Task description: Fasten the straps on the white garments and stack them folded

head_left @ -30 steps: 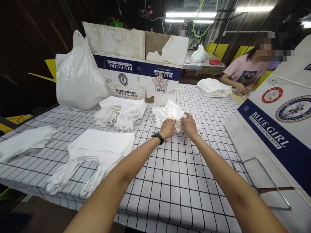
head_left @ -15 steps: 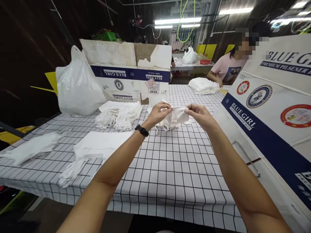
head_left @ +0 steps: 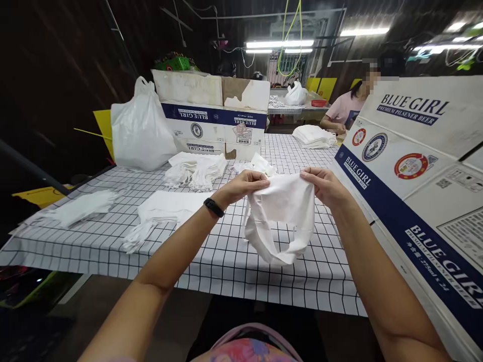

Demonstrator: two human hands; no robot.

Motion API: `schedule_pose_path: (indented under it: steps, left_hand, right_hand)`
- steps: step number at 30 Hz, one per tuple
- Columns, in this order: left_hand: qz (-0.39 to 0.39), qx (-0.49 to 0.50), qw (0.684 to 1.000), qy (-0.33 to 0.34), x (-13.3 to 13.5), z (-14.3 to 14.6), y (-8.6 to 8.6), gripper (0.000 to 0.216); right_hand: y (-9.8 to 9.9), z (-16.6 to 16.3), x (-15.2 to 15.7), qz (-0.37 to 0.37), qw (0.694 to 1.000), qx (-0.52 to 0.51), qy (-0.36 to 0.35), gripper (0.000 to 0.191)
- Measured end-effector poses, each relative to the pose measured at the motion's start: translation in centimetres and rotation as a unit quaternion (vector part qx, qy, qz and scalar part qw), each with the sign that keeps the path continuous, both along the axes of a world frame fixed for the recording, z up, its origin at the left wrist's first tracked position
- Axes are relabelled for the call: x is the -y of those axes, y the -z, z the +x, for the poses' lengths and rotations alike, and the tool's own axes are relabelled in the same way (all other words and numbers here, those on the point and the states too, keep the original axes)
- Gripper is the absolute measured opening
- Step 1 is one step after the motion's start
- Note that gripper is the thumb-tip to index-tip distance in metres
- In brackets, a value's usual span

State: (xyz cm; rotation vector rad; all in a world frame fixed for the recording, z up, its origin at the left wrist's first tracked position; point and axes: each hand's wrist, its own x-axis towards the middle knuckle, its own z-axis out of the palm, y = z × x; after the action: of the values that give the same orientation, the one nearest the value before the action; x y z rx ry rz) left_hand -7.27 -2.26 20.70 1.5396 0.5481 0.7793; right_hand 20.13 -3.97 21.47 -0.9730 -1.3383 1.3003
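Between my hands hangs a white cloth piece [head_left: 289, 195] with a wide band looping below it, over the front half of the table. My left hand [head_left: 246, 185], below a black wristband, pinches its upper left corner. The upper right corner is pinched by my right hand [head_left: 325, 186]. Just behind, a crumpled white cloth pile [head_left: 259, 165] lies on the checked tablecloth [head_left: 234, 269]. To the left are neat stacks of similar white pieces, one nearer [head_left: 171, 202] and one farther back [head_left: 199, 165]. Another white bundle [head_left: 88, 206] rests at the far left.
A printed carton [head_left: 215, 118] stands at the back, beside a full white plastic bag [head_left: 141, 130]. A large carton [head_left: 400, 136] closes off the right side. Beyond it a person in a pink shirt [head_left: 341, 108] sits near a white cloth stack [head_left: 313, 136].
Both hands have drawn the white cloth piece off the pile towards me and spread it, so its band hangs down in full view. My view has tilted downwards.
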Motion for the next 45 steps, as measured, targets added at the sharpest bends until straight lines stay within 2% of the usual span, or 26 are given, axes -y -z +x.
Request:
schedule_pose_path:
  steps: [5,8,11,13,16,18,19,21,23,26,28,31,35,37,42,45]
  left_hand:
    - [-0.018,-0.018,0.999,-0.045,0.4,-1.6,0.3,0.044]
    - [0.029,-0.028,0.994,-0.101,-0.2,-2.3,0.5,0.044]
    - [0.107,-0.058,0.977,-0.177,-0.8,-2.7,0.6,0.034]
    - [0.185,-0.082,0.949,-0.242,-0.8,-2.7,0.7,0.025]
    - [0.330,-0.120,0.885,-0.306,0.7,-2.7,2.0,0.018]
    - [0.393,-0.165,0.860,-0.281,2.6,-2.7,4.2,0.016]
    - [0.407,-0.197,0.857,-0.246,3.8,-2.7,5.6,0.016]
    - [0.422,-0.280,0.849,-0.153,6.5,-2.9,8.9,0.019]
    - [0.424,-0.352,0.832,-0.065,9.1,-3.1,12.0,0.022]
    - [0.400,-0.398,0.826,-0.017,11.8,-3.6,14.7,0.024]
    - [0.372,-0.402,0.836,-0.012,12.4,-3.8,15.0,0.022]
    - [0.327,-0.402,0.855,-0.011,12.0,-3.9,14.3,0.019]
    - [0.264,-0.399,0.878,-0.014,10.7,-3.6,13.2,0.019]
    - [0.253,-0.397,0.881,-0.040,9.7,-3.4,13.0,0.021]
    - [0.266,-0.407,0.854,-0.187,5.6,-2.5,13.8,0.018]
    - [0.246,-0.457,0.823,-0.231,3.0,-1.8,14.5,0.025]
  right_hand:
    - [0.5,0.9,0.4,0.026,0.999,0.034,0.017,0.040]
    - [1.0,1.4,0.2,0.063,0.990,0.124,-0.002,0.038]
    - [1.6,1.5,0.0,0.092,0.965,0.245,-0.022,0.038]
    - [2.3,1.2,0.1,0.155,0.934,0.321,0.032,0.033]
    - [4.3,0.6,1.2,0.286,0.849,0.396,0.200,0.018]
    - [6.8,0.4,2.8,0.323,0.802,0.431,0.259,0.012]
    - [8.3,0.4,3.8,0.322,0.792,0.453,0.254,0.012]
    - [11.7,0.9,6.3,0.292,0.798,0.493,0.186,0.013]
    - [14.7,1.8,9.0,0.247,0.818,0.509,0.108,0.015]
    - [17.4,3.3,12.0,0.189,0.852,0.483,0.073,0.021]
    - [17.8,3.9,12.9,0.168,0.868,0.458,0.093,0.022]
    - [17.2,3.7,12.2,0.162,0.874,0.436,0.139,0.021]
    - [16.8,1.6,9.3,0.152,0.873,0.425,0.184,0.026]
    - [17.0,0.4,7.3,0.138,0.873,0.427,0.193,0.029]
    - [18.0,-1.3,2.5,0.059,0.865,0.460,0.194,0.028]
    - [18.5,-1.7,0.8,0.031,0.867,0.462,0.185,0.018]
